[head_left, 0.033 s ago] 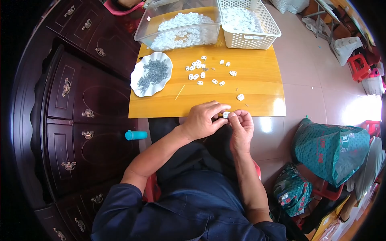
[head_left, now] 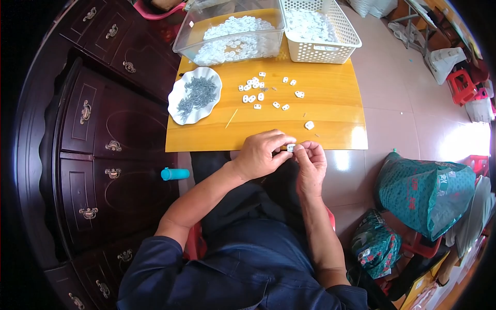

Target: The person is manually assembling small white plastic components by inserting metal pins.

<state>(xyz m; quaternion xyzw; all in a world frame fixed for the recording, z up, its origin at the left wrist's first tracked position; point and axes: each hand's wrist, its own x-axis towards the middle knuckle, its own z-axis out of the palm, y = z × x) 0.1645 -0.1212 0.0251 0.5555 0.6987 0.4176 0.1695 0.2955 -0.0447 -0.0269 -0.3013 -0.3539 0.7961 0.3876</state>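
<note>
At the table's near edge, my left hand point(head_left: 262, 154) pinches a small white plastic piece point(head_left: 291, 148) between thumb and forefinger. My right hand point(head_left: 311, 164) is closed, its thumb and forefinger meeting at the piece's right side; whatever lies between those fingertips is hidden. Beyond my hands, a single white piece point(head_left: 309, 125) and a few tiny bits rest on the wooden table point(head_left: 206, 139). Farther back is a loose group of similar two-holed white pieces point(head_left: 252, 98). A white wavy-rimmed dish point(head_left: 181, 117) on the left holds many small grey pins or screws point(head_left: 198, 94).
A clear plastic bin point(head_left: 188, 49) and a cream perforated basket point(head_left: 323, 54), both with many white pieces, stand along the far edge. A thin yellow stick point(head_left: 231, 118) lies near the dish. Dark drawers point(head_left: 77, 119) flank the left, with a teal bottle point(head_left: 175, 174); a green bag point(head_left: 413, 191) stands right.
</note>
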